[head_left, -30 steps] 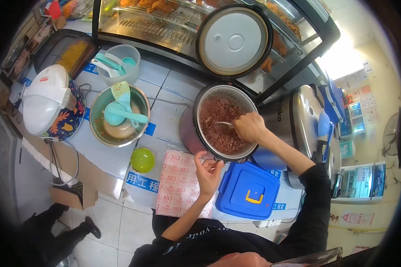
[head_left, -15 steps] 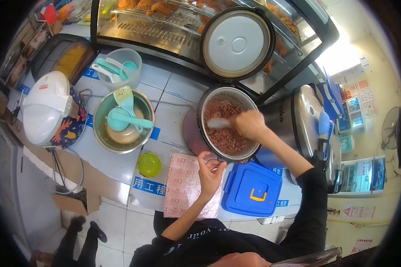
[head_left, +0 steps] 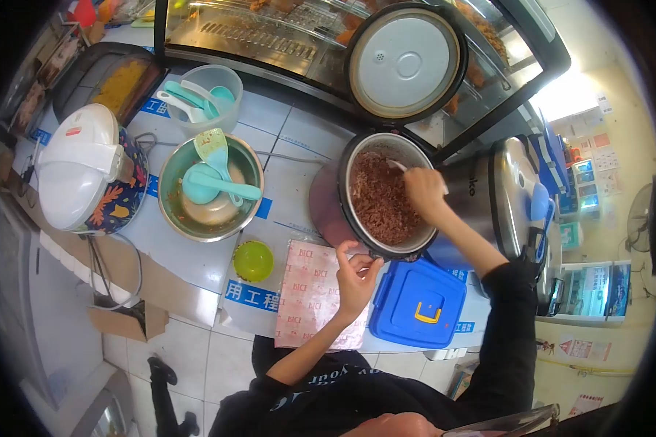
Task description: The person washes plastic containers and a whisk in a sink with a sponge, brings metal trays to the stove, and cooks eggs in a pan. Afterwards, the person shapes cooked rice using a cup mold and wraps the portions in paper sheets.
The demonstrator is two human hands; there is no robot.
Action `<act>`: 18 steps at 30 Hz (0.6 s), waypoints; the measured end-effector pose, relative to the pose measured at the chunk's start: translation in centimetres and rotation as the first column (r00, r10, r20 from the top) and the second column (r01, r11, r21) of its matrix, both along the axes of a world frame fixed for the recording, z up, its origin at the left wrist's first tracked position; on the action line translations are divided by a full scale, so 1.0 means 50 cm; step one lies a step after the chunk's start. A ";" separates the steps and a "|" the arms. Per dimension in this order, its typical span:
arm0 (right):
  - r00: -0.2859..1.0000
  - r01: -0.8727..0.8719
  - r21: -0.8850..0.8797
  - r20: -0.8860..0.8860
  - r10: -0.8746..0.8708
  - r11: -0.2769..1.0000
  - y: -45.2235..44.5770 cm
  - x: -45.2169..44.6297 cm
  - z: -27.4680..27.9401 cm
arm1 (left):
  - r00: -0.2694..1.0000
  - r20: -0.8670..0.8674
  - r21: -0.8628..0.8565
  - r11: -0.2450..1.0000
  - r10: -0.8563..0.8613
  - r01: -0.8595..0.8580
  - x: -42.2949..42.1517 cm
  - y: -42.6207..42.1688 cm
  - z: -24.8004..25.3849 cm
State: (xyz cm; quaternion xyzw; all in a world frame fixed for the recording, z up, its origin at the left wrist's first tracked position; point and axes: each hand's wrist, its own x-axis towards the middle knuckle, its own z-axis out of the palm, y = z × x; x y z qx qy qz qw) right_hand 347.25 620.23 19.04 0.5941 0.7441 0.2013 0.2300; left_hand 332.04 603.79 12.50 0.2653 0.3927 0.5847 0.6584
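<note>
My right hand is closed around the handle of a whitish rice paddle, over the far right side of the rice cooker's pot. Most of the paddle is hidden by my fingers and the rice. Reddish-brown cooked rice fills the lower part of the metal pot, heaped unevenly. The rice cooker stands with its round lid raised at the back. At the cooker's front edge, my left hand has curled fingers and thumb gripping by the rim.
A blue lidded box and pink printed paper sheets lie in front. Leftward are a green cup, a steel bowl holding turquoise scoops, a clear tub and a patterned cooker. A large steel cooker stands right; a glass display case behind.
My right hand has moved with the paddle toward the pot's far right side, and the rice surface has shifted. My left hand stays at the front edge. The whole view has shifted slightly.
</note>
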 end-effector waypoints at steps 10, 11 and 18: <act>0.999 -0.011 -0.174 -0.033 0.005 0.985 -0.039 -0.041 0.043 | 0.997 -0.043 0.077 0.996 0.057 -0.054 -0.007 -0.002 -0.014; 0.995 0.070 -0.267 -0.051 -0.087 0.961 -0.060 -0.070 0.061 | 0.998 -0.047 0.084 0.996 0.043 -0.039 -0.009 -0.001 -0.015; 0.999 -0.016 0.096 0.039 0.012 0.995 0.024 -0.049 0.051 | 0.995 -0.098 0.091 0.996 0.031 -0.022 -0.013 -0.004 -0.007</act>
